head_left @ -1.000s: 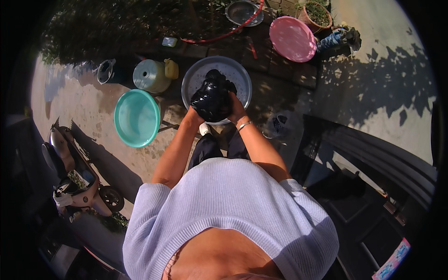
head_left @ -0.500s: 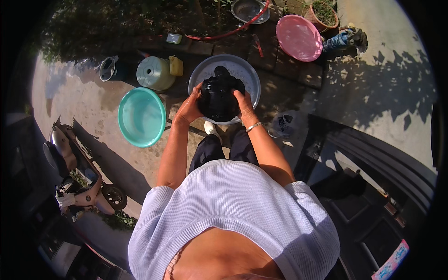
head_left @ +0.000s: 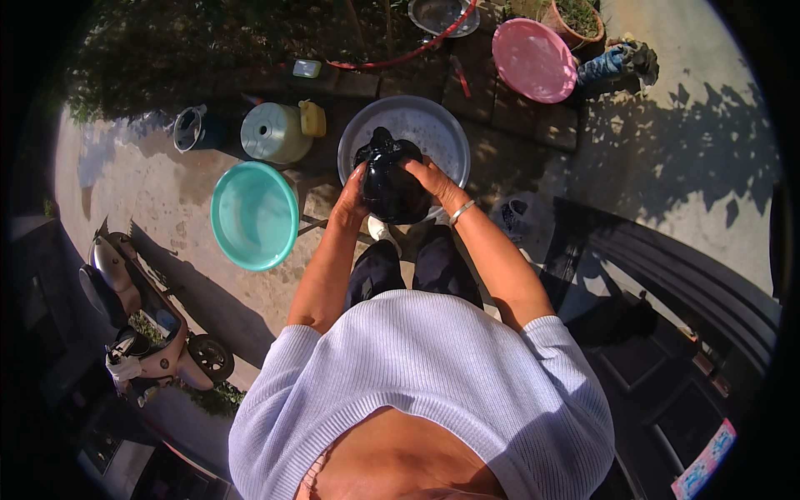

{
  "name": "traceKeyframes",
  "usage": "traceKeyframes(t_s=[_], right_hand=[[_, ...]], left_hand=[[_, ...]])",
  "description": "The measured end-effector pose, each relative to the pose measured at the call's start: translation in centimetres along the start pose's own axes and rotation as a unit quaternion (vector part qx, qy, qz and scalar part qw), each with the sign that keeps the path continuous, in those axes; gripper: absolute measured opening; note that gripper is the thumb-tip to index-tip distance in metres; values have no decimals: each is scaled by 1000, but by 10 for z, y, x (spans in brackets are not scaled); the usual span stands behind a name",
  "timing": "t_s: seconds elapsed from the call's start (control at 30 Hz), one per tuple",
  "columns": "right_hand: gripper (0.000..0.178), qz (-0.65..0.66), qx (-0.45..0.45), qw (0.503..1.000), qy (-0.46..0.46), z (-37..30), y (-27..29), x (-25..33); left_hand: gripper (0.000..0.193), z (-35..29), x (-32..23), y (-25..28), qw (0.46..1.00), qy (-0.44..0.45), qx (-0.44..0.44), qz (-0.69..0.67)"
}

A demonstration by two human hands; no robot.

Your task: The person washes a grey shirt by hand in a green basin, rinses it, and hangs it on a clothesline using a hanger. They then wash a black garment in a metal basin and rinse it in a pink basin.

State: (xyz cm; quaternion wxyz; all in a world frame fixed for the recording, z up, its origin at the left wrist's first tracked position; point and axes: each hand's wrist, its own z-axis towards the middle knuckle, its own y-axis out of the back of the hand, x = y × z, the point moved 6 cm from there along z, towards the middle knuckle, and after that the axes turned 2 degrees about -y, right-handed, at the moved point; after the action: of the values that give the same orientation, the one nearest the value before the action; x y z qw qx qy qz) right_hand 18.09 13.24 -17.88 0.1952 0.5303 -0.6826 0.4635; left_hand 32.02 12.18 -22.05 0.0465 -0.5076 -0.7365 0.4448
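Observation:
A glossy black rounded bundle (head_left: 393,190), wet-looking with a bunched top, is held between my two hands; whether it is cloth or plastic I cannot make out. My left hand (head_left: 352,193) is closed against its left side. My right hand (head_left: 435,182), with a silver bangle at the wrist, grips the upper right side, fingers over the top. Beneath and beyond the bundle stands a wide grey metal basin (head_left: 447,132), with water and pale specks inside. The bundle covers the basin's near part, and some of my fingertips are hidden.
To the left are a turquoise basin (head_left: 254,215), a pale green round stool (head_left: 271,132), a yellow jug (head_left: 312,118) and a dark bucket (head_left: 200,129). A pink basin (head_left: 533,60) and red hose (head_left: 408,57) lie beyond. A scooter (head_left: 158,325) stands at the lower left.
The bundle has turned and tilted, its bunched top shifting left. My right hand has moved from its side up onto its upper right. Both hands still hold it.

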Motion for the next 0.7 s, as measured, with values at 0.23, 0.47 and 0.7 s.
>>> traceKeyframes(t_s=[0.23, 0.47, 0.7], right_hand=[[88, -221, -177, 946, 156, -12, 40, 11], [96, -338, -278, 860, 263, -56, -25, 30], [48, -272, -295, 862, 309, -50, -33, 43]], left_hand=[[39, 1, 4, 13, 995, -49, -80, -31], [57, -18, 7, -18, 976, -103, -183, 52], [54, -13, -15, -45, 992, -94, -75, 50]])
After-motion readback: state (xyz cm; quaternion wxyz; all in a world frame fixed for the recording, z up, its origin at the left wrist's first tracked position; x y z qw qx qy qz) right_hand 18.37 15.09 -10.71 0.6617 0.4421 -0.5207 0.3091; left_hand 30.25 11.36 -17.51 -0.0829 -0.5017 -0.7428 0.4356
